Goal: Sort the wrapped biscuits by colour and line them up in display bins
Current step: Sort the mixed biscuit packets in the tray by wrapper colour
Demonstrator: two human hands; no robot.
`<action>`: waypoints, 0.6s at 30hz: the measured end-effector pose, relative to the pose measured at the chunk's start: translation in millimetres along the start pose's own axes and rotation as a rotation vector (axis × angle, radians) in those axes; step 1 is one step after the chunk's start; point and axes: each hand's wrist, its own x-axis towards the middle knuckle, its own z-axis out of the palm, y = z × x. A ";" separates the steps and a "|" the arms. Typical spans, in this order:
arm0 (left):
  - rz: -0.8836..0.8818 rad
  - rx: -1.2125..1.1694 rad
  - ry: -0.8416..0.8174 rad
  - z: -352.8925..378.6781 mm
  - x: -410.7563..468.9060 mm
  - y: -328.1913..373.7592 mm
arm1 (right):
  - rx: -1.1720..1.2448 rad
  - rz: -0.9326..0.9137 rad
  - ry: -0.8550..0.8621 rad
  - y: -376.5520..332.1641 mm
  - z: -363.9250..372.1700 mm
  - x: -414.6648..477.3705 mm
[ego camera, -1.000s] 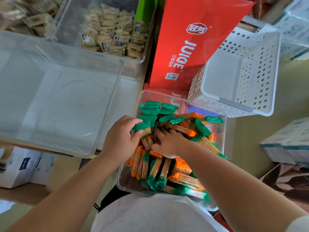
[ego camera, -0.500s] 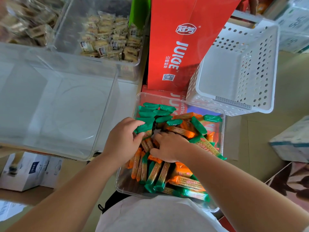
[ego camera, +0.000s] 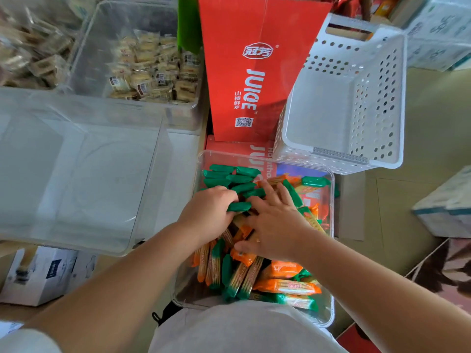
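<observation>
A clear plastic bin (ego camera: 330,240) in front of me holds several green-wrapped biscuits (ego camera: 230,174) lined up at its far left and a loose mix of orange-wrapped biscuits (ego camera: 286,286) and green ones nearer me. My left hand (ego camera: 207,212) grips a bundle of green-ended packs (ego camera: 239,207) in the bin's middle. My right hand (ego camera: 274,220) lies flat beside it, fingers straight, pressing on the packs toward the far side.
A large empty clear bin (ego camera: 84,179) stands to the left. Behind it is a clear bin of beige wrapped snacks (ego camera: 153,72). A red juice carton (ego camera: 252,72) and a white perforated basket (ego camera: 351,98) stand behind the biscuit bin. Cardboard boxes (ego camera: 448,205) lie right.
My right hand has opened and slid forward over the packs toward the far side. My left hand stays curled round its green-ended bundle.
</observation>
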 end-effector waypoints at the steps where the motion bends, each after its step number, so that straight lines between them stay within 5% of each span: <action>1: -0.009 -0.001 -0.015 0.4 2.4 1.5 | 0.005 -0.001 -0.024 2.6 -0.8 1.1; 18: -0.103 -0.027 -0.107 -16.6 4.7 -10.5 | 0.058 -0.082 -0.174 14.9 0.1 23.8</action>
